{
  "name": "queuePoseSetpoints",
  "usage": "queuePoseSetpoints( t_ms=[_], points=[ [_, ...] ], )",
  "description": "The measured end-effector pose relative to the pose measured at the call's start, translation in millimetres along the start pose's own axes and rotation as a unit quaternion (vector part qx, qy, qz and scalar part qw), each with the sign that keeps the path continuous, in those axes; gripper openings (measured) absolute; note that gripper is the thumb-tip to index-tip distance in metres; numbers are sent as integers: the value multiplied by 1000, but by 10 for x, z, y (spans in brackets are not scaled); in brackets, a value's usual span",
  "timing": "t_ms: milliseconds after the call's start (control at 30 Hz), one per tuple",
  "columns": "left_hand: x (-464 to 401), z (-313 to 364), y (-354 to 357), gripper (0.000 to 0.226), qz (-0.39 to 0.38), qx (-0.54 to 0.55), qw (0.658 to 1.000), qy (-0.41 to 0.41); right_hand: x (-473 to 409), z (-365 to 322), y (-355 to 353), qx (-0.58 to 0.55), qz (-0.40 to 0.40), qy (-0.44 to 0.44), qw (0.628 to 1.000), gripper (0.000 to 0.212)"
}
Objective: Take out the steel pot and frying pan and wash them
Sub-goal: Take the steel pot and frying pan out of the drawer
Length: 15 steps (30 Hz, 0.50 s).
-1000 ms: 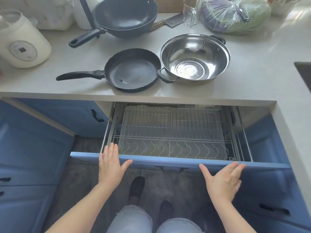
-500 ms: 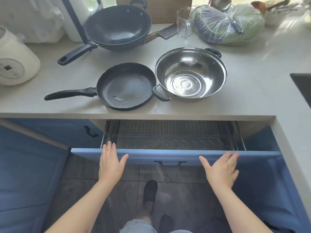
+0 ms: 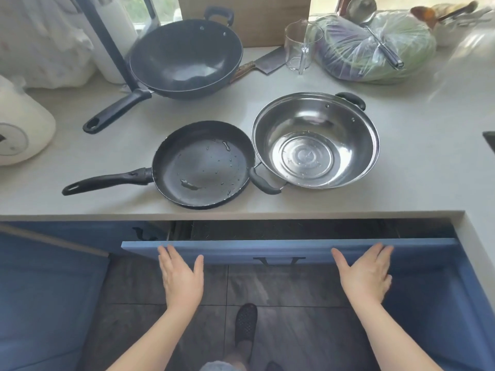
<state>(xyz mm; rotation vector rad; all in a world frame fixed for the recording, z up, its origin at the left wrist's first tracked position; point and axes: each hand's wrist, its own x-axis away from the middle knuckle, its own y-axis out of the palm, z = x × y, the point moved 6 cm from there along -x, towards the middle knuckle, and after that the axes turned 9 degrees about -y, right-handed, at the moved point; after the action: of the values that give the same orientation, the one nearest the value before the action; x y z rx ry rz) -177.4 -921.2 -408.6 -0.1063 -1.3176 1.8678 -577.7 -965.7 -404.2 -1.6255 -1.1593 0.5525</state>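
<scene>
Left hand: the left hand (image 3: pixel 180 277) lay flat, fingers straight and together, thumb spread, its fingertips pressed on the front of the blue drawer (image 3: pixel 289 249) near that panel's left end.
Right hand: the right hand (image 3: pixel 365 274) lay the same way, fingers straight and thumb spread, pressed on the drawer front near its right end; neither hand held anything.
Drawer: it stood only slightly out from under the pale grey stone surface (image 3: pixel 415 162), with a narrow dark gap behind its top edge and a dark handle (image 3: pixel 278 261) midway between the hands.
Frying pan: the black round frying pan (image 3: pixel 203 164) sat on the surface near its front edge, far beyond the left hand and a little right of it, its long black handle pointing left, droplets on its base.
Steel pot: the shiny round steel pot (image 3: pixel 316 140) with two black side handles sat just right of the frying pan, their rims touching or nearly so, far beyond the gap between the hands and nearer the right one.
Behind them: a dark deep wok (image 3: pixel 184 58) stood farther back on the left, a clear glass jug (image 3: pixel 300 46) to its right.
</scene>
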Motion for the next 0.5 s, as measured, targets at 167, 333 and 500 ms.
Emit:
queuePoseSetpoints(
  t_ms=[167,333,500],
  points=[
    [-104,155,113,75,-52,73,994,-64,-89,-57,89,-60,-33,19,997,106],
    [-236,231,111,75,-60,92,992,-70,-225,-111,65,-72,-39,13,997,104],
    [-347,330,88,73,-69,87,993,-32,-333,-203,6,-68,-35,-13,997,100]
  ],
)
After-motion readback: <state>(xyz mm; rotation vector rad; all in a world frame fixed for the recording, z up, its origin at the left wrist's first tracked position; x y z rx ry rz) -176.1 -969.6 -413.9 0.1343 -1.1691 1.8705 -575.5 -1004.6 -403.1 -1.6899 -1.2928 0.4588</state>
